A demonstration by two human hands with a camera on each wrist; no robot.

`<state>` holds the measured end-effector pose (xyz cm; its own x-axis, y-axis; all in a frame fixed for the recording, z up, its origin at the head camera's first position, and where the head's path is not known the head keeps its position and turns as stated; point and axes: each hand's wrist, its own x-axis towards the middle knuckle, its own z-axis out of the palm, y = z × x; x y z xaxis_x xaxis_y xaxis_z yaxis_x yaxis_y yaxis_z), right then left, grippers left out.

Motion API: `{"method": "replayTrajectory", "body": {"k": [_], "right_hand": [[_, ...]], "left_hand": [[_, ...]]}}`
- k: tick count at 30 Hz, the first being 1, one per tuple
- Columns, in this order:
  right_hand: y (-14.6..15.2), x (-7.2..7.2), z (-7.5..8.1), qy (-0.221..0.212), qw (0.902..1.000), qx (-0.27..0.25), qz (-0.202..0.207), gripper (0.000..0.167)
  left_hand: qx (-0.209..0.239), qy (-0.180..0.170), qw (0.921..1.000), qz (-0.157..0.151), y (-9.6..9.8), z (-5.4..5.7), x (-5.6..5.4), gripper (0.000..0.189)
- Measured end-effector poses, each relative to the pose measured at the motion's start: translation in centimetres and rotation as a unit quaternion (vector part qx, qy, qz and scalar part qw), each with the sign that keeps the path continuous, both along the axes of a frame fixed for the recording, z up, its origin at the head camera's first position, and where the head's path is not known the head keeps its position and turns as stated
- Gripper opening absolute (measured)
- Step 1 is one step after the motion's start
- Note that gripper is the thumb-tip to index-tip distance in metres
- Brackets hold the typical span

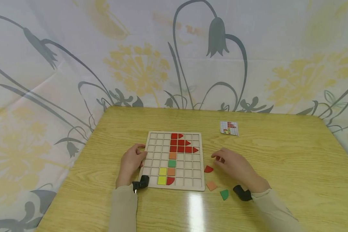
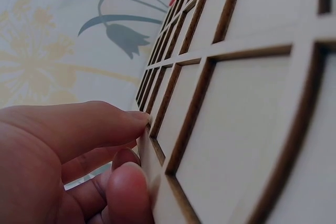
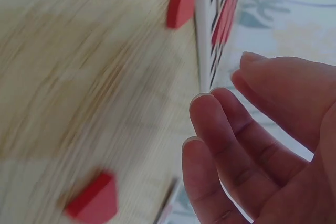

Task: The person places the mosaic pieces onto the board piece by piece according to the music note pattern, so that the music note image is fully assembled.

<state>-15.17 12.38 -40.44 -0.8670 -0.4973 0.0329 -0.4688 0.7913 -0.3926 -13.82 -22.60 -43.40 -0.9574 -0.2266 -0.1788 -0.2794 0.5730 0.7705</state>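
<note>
A square wooden grid board (image 1: 188, 164) lies on the table with red, orange, green and yellow pieces in some cells. At its left edge, my left hand (image 1: 131, 162) holds the rim, the thumb (image 2: 113, 124) on the edge and the fingers bent beside it. My right hand (image 1: 235, 164) hovers right of the board, its fingers loosely bent with nothing between them. Nearest to it is a red quarter-circle piece (image 1: 208, 169) by the board's right edge. Another red piece (image 3: 94, 199), blurred, shows in the right wrist view; the hand hides it from the head view.
An orange square piece (image 1: 211, 185) and a green quarter-circle piece (image 1: 224, 194) lie near the board's lower right corner. Farther back stands or lies a small pattern card (image 1: 229, 128). A flower-printed cloth (image 1: 150, 38) hangs behind the wooden table (image 1: 293, 154).
</note>
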Motion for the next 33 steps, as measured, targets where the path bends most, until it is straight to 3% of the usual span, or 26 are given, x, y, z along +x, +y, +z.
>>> {"method": "replayTrajectory", "body": {"k": [8,18,33], "right_hand": [[3.2,0.5,-0.2,0.012,0.9996,0.015,-0.020,0.016],[6.0,1.0,-1.0,-0.025,0.9987,-0.005,-0.043,0.021],[6.4,1.4,-1.7,-0.018,0.9973,-0.013,-0.070,0.030]], "left_hand": [[0.002,-0.003,1.0000,0.000,0.1,0.0,-0.1,0.034],[-0.014,-0.008,0.9999,0.002,0.0,-0.2,0.0,0.034],[-0.024,-0.004,0.9997,-0.002,-0.1,-0.2,-0.2,0.034]]}}
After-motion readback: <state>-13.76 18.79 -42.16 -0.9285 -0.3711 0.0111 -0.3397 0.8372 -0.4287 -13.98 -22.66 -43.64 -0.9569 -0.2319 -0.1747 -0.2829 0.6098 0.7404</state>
